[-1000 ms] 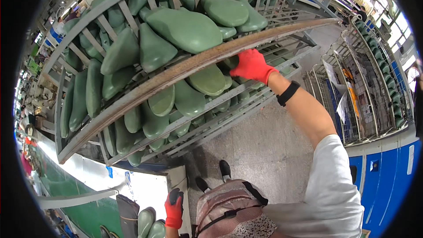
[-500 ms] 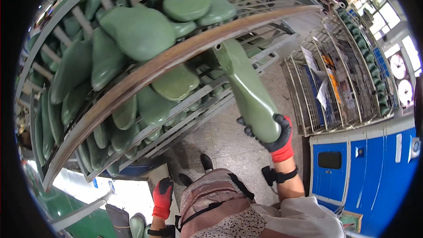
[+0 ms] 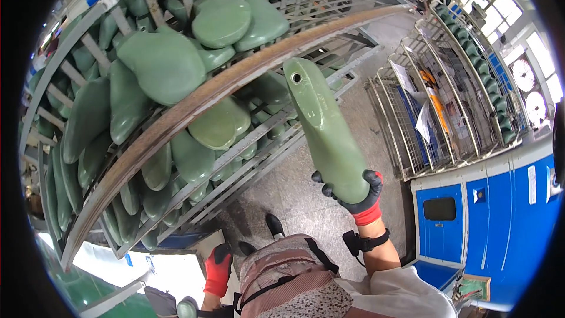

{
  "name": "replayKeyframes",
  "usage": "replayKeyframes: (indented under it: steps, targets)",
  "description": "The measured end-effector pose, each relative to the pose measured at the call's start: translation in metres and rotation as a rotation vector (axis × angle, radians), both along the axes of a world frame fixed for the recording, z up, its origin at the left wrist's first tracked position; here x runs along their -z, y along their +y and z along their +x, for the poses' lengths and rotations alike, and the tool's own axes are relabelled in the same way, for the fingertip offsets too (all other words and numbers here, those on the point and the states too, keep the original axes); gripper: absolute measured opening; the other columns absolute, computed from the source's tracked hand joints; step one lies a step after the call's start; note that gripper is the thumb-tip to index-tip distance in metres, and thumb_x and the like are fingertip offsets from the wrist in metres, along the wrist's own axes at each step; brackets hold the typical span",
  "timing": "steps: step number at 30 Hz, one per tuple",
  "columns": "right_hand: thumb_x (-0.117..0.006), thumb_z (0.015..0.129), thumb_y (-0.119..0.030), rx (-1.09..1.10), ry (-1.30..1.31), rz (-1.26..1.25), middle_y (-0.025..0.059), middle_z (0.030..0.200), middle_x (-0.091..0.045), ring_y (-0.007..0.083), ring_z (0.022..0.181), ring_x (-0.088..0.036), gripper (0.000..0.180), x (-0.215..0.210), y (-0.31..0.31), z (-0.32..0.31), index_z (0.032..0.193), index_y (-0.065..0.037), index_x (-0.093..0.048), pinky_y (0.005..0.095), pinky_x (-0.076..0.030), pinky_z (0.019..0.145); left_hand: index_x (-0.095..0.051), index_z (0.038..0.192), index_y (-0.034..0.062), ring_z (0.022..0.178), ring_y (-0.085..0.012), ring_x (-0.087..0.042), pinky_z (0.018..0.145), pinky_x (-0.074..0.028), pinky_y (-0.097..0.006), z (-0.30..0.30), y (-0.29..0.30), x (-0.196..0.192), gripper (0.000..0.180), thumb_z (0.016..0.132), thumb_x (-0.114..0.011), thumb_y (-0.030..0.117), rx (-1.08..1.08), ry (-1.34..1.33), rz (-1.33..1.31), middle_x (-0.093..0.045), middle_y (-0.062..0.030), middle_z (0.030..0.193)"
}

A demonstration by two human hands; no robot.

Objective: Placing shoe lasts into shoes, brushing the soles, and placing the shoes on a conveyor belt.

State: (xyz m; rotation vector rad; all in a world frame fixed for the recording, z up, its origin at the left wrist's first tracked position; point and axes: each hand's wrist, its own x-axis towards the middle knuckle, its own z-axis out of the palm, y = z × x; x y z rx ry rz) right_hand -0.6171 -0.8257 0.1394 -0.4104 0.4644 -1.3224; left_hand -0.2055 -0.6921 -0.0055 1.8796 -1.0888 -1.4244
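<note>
My right hand (image 3: 366,197), in a red glove with black fingers, is closed around the toe end of a green shoe last (image 3: 329,132). The last's other end points up and away, with a round hole facing me. It is held in front of a rack (image 3: 170,112) with a brown front rail, which carries many more green lasts (image 3: 163,69). Low at my side, my left hand (image 3: 218,270) in a matching glove hangs with its fingers curled in, and nothing shows in it.
Below the rail, a lower rack level holds more lasts (image 3: 194,156). To the right stand a wire-mesh cart (image 3: 412,141) with papers and a blue cabinet (image 3: 441,241). Further back is a row of green lasts (image 3: 479,62). Grey floor (image 3: 282,182) lies between rack and cart.
The held last has turned so its holed end faces me more, and it has come slightly lower and left with my right hand. My view has shifted a little; my left hand stays low.
</note>
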Motion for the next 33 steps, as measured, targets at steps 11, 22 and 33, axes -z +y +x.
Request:
replayKeyframes:
  steps: [11,22,33]
  targets:
    - [-0.074,0.077,-0.017,0.212,1.229,-0.453,0.014,0.135,-0.058,0.0258,0.122,-0.058,0.072,-0.063,-0.132,0.031,0.143,-0.002,-0.051,0.0348,-0.048,0.1,-0.067,0.114,0.0014,0.075,-0.0115,-0.062,0.067,-0.049,-0.028,-0.004,0.033,0.009,0.023,0.092,-0.066,0.008,0.008,-0.13,-0.074,-0.071,-0.0078,0.093]
    - [-0.076,0.073,-0.045,0.154,2.221,-0.862,0.0139,0.142,-0.052,0.0434,0.128,-0.047,0.073,-0.021,-0.214,0.1,0.138,-0.016,-0.057,0.0507,-0.042,0.104,-0.065,0.121,0.0034,0.077,-0.0137,-0.065,0.067,-0.052,-0.031,0.001,0.098,0.021,0.03,0.091,-0.069,0.008,-0.178,-0.01,0.018,-0.073,-0.0075,0.103]
    - [-0.076,0.079,-0.024,0.557,1.727,-0.629,0.0181,0.122,-0.062,0.0376,0.115,-0.057,0.062,0.06,-0.082,0.052,0.135,-0.005,-0.055,0.0459,-0.047,0.099,-0.067,0.119,0.0032,0.073,-0.0119,-0.061,0.065,-0.051,-0.028,0.022,0.134,0.074,0.029,0.091,-0.069,0.008,-0.135,0.019,0.057,-0.073,-0.0053,0.095]
